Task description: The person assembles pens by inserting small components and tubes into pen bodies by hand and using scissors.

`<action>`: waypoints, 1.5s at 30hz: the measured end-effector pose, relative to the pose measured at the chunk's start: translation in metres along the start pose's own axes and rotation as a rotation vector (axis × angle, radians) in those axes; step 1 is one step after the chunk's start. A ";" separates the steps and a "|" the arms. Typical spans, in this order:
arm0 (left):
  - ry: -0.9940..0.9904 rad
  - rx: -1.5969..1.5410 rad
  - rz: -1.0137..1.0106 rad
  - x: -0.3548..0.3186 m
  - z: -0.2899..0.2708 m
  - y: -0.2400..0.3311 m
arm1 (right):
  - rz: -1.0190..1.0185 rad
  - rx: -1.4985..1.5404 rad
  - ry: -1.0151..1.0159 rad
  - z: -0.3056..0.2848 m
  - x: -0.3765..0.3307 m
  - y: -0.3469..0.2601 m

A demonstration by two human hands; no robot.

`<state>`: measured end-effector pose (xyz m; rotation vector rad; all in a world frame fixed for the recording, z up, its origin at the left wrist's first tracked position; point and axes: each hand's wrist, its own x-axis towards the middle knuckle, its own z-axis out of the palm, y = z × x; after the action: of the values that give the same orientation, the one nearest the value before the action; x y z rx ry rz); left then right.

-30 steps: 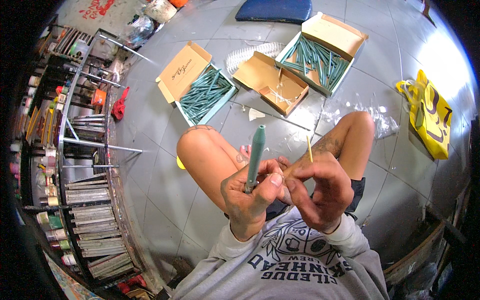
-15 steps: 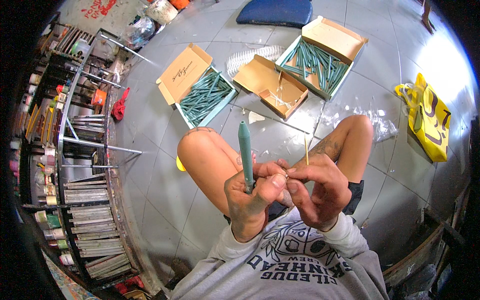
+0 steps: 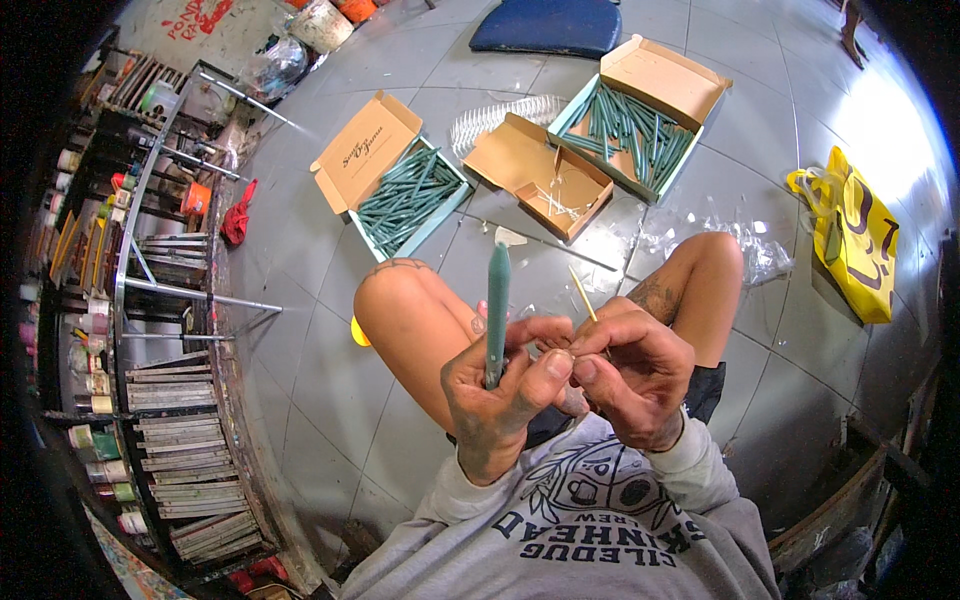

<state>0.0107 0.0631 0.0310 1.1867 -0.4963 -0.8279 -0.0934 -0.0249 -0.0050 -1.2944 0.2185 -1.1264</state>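
Note:
My left hand (image 3: 490,400) is closed around a green pen (image 3: 498,300) that stands upright between its fingers. Its thumb and forefinger also pinch at something tiny where they meet my right hand (image 3: 640,375), too small to make out. A thin pale stick (image 3: 582,292) pokes up, leaning left, from the closed fingers of the right hand. Beyond my knees, an open box (image 3: 365,150) is full of similar green pens. Another open box of them (image 3: 665,85) stands farther right. Between these, a small brown box (image 3: 510,150) holds several thin white pieces.
A clear plastic spiral-like strip (image 3: 495,122) lies behind the small box. Crumpled clear plastic (image 3: 735,240) and scraps litter the tiles. Farther right is a yellow bag (image 3: 855,240); a blue cushion (image 3: 547,28) is at the far side. A loaded metal rack (image 3: 130,280) runs along the left.
The stick in my right hand has tipped from upright to leaning left. The pen in my left hand has shifted slightly right. Both hands remain together.

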 end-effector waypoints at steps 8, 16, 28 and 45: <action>-0.089 0.120 -0.029 0.004 -0.006 0.009 | -0.228 -0.383 -0.045 -0.008 0.009 0.001; -0.076 0.087 -0.100 0.005 -0.004 0.018 | -0.366 -0.548 -0.057 -0.007 0.012 -0.005; 0.055 0.106 0.061 0.003 0.003 0.013 | -0.061 -0.151 -0.040 -0.010 0.009 -0.008; 0.313 0.199 0.445 0.003 0.017 0.001 | 0.191 0.397 0.312 0.018 -0.001 -0.004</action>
<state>0.0001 0.0505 0.0371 1.2959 -0.5642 -0.2096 -0.0835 -0.0116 0.0037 -0.7298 0.3234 -1.1349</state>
